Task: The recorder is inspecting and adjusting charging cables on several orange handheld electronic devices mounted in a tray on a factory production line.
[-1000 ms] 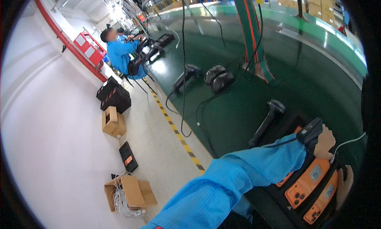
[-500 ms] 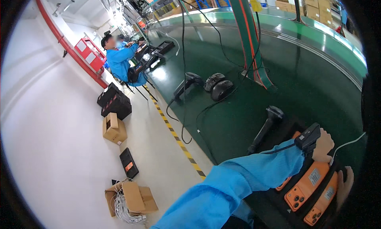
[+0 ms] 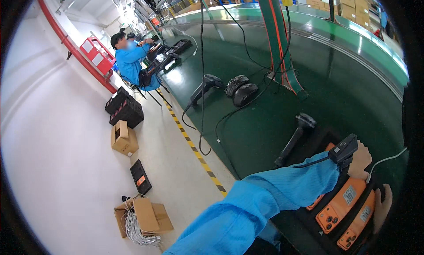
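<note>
My left hand (image 3: 361, 161) is bent inward with curled fingers at the far end of a middle orange phone (image 3: 343, 202). The plug end of a white cable (image 3: 385, 161) lies right by its fingertips; whether they grip it is hidden. My right hand (image 3: 383, 207), cut by the dark rim, rests along the side of a second orange phone (image 3: 360, 222), most of its fingers hidden. Both phones lie back up with white labels and camera lenses toward me. A third orange phone (image 3: 314, 203) shows partly beneath my left sleeve. A black device is strapped to my left wrist.
A handheld scanner (image 3: 297, 138) lies left of the phones on the dark green bench. Farther off are another scanner (image 3: 205, 90), two black mice (image 3: 242, 91) and hanging cables. A co-worker (image 3: 132, 62) sits at the far left. Cartons (image 3: 145, 215) stand on the floor.
The view has shifted slightly, so the floor things sit a little further left. My hands and the phones keep nearly the same places.
</note>
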`<state>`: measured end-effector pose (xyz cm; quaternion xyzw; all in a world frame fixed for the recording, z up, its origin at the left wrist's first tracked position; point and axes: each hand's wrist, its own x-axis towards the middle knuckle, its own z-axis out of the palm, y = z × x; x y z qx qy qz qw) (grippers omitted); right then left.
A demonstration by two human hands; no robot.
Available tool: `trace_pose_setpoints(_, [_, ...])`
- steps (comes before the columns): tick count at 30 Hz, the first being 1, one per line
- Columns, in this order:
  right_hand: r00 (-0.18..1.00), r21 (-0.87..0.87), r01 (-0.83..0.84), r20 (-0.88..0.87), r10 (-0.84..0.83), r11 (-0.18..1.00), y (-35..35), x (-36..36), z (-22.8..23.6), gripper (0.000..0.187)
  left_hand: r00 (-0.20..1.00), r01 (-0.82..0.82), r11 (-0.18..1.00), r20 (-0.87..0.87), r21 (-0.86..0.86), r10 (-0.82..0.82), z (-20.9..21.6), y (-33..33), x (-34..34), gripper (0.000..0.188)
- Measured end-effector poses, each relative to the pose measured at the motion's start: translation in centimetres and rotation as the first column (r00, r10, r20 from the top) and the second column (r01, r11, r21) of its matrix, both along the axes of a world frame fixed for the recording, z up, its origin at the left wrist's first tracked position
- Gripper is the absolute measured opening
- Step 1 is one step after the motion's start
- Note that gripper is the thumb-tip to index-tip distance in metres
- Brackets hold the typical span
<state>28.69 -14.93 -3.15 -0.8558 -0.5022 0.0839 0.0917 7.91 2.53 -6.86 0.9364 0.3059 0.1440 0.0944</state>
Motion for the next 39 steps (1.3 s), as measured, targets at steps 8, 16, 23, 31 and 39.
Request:
trace_pose_setpoints(8, [0.999, -0.013, 0.018, 0.043, -0.017, 1.0, -0.2, -0.6, 0.4, 0.045, 0.998, 0.036, 0.998, 0.047, -0.057, -0.033, 0.4, 0.0, -0.3, 0.062])
trace_pose_setpoints(16, [0.999, -0.012, -0.027, 0.03, 0.027, 1.0, -0.1, -0.6, 0.6, 0.046, 0.995, 0.047, 0.998, 0.092, -0.045, -0.042, -0.7, 0.2, -0.2, 0.062])
trace_pose_setpoints(23, [0.999, -0.008, 0.017, 0.047, -0.017, 1.0, -0.3, -0.1, 0.1, 0.046, 1.0, -0.008, 0.998, -0.005, -0.059, 0.008, 0.3, -0.2, 0.3, 0.063])
trace_pose_setpoints(31, [0.998, 0.006, -0.014, 0.064, 0.014, 1.0, -0.1, -1.3, 0.9, 0.043, 0.999, 0.045, 0.998, -0.007, -0.044, -0.046, 0.5, 0.3, -0.6, 0.064])
trace_pose_setpoints(39, [0.997, 0.004, -0.02, 0.076, 0.02, 1.0, 0.0, -1.2, 0.8, 0.043, 1.0, -0.006, 1.0, -0.006, -0.017, 0.006, 0.7, -0.1, -0.2, 0.061])
